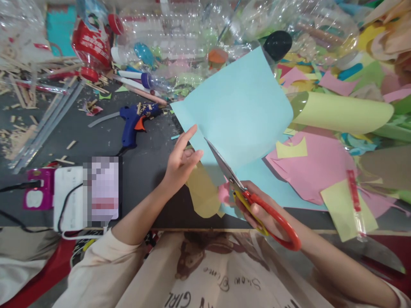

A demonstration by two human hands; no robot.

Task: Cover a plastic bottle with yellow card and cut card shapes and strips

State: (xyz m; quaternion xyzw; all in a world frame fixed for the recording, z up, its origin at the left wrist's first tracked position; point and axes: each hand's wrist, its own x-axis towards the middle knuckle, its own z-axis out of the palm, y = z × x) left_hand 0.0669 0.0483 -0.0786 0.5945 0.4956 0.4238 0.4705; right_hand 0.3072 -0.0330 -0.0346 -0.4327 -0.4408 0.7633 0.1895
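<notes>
A light blue sheet of paper (240, 107) is held up over the table, tilted, its right side curling. My left hand (183, 160) grips its lower left edge, thumb and forefinger over the paper and the other fingers curled. In my right hand (257, 209) are scissors (224, 164) with red and yellow handles. Their blades look nearly closed and point up and left, with the tips at the sheet close to my left fingers. Under the scissors lie another blue sheet (276, 184) and a tan paper piece (204, 190).
Left of my hands lie a blue glue gun (130, 124), a phone (104, 188) and a white power bank (69, 196) with cables. Clear plastic bottles (180, 30) crowd the back. A rolled yellow-green sheet (346, 112), pink paper (314, 171) and scraps cover the right side.
</notes>
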